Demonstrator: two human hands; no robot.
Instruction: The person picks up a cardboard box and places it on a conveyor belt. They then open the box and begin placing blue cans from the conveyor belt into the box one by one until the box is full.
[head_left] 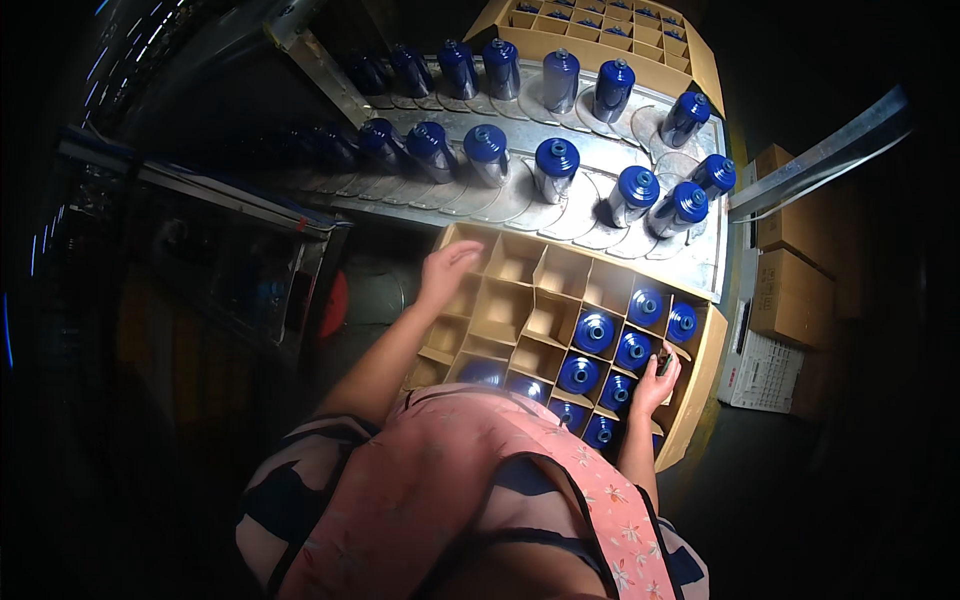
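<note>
A cardboard box [700, 400] with divider cells stands against my front. Blue glossy bottles [595, 331] with narrow necks fill many cells on its right side, and a few sit in the near cells; the back left cells hold none. My left hand [450, 272] is over the box's far left corner, fingers stretched out and holding nothing. By the right-hand cells, my right hand [655, 384] has its fingers closed around a small dark thing [665, 363], too small to name. My apron hides the box's near edge.
Beyond the box, a metal conveyor of overlapping plates [480, 203] carries two rows of blue bottles [557, 160]. Another divided carton [640, 45] stands behind it. A metal bar [820, 155] juts out at right, near stacked cardboard boxes [795, 290]. A red round thing [334, 304] is at left.
</note>
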